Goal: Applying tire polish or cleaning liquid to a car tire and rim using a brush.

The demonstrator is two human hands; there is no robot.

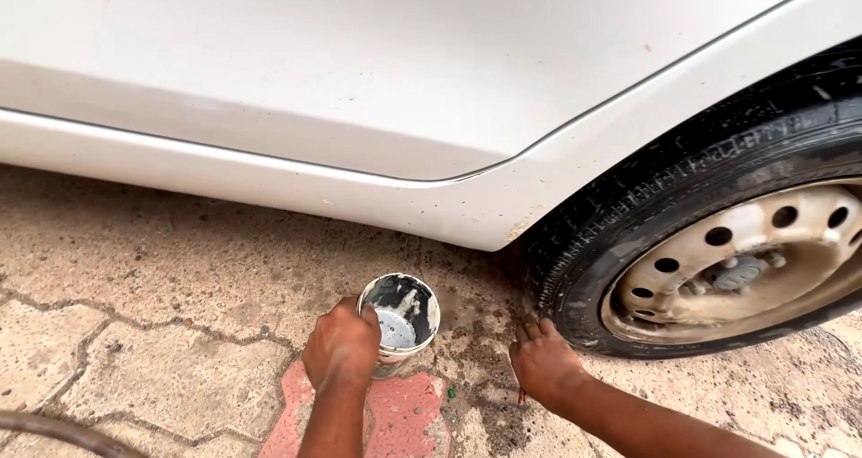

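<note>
My left hand (341, 346) grips the side of a small round white tin (401, 319) that stands on the paving, its inside smeared black with a pale bottom. My right hand (544, 361) rests on the ground beside the black tyre (628, 215), fingers bent and touching the paving at the tyre's lower edge. A thin reddish object shows just under the wrist; whether the hand holds it is unclear. The wheel has a dusty cream steel rim (745, 265) with round holes.
A white car body (359, 81) with its sill (269, 184) fills the upper frame. Brown interlocking paving (153, 287) lies below, with a red paver (409, 418) and a dark wet patch near the tyre. A dark hose (63, 431) curves at bottom left.
</note>
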